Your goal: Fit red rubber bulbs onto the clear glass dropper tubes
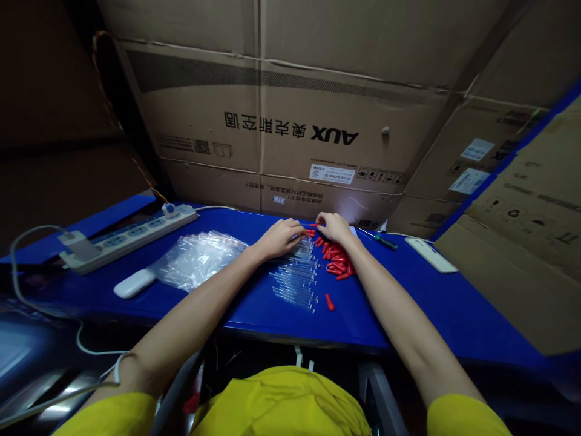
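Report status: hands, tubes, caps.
Both hands, left hand and right hand, at far end of tubes. Caps piled right. Grip unclear.

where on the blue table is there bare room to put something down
Bare blue table lies right of the red caps, before the white phone, and along the near edge under the clear tubes. Crowded: centre by both hands, and left with plastic bags and power strip.

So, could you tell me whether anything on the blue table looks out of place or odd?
One red cap lies alone near the table's front edge, apart from the pile of red caps by the right hand. The clear tubes lie in a fairly even row below the left hand. Nothing looks spilled or damaged.
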`<state>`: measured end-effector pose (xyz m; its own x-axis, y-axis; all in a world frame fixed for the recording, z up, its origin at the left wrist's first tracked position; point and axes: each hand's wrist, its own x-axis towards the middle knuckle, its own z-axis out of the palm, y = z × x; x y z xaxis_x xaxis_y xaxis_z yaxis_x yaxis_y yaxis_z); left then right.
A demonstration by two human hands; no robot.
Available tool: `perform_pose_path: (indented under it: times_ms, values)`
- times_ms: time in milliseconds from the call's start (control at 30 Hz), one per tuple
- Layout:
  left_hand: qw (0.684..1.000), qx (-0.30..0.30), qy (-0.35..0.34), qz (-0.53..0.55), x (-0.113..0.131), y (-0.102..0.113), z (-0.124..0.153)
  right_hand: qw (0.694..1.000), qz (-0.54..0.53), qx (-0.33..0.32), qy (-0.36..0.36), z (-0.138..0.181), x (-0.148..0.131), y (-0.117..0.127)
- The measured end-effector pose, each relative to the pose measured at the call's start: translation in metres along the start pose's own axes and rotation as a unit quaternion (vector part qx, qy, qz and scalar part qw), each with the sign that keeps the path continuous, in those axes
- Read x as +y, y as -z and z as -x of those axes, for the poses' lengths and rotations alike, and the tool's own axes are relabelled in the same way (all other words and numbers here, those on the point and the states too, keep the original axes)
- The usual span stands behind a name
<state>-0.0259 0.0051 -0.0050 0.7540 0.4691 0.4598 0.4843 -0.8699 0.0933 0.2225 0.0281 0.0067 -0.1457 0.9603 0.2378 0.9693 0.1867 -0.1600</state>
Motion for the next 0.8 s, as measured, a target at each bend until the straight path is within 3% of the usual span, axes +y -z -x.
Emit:
perform_pose_path:
  times_ms: [100, 233, 333, 433, 800]
  values:
    - [0.998, 0.063, 0.011, -0.014, 0.003, 0.002, 0.0, 0.996, -0.062, 0.06, 0.034, 0.011, -0.003, 0.008]
    - [0.992, 0.117, 0.027, -0.021, 0.007, 0.003, -0.002, 0.964, -0.191, 0.118, 0.145, 0.036, -0.012, 0.013]
    - [0.995, 0.088, 0.034, -0.015, 0.007, -0.003, -0.003, 0.942, -0.243, 0.138, 0.188, 0.049, -0.018, 0.008]
    - [0.998, 0.026, 0.061, -0.015, 0.005, -0.012, -0.003, 0.941, -0.24, 0.142, 0.192, 0.054, -0.021, 0.0]
    - [0.987, -0.071, 0.124, -0.073, 0.024, -0.013, -0.004, 0.975, -0.032, 0.113, 0.19, 0.063, -0.022, 0.003]
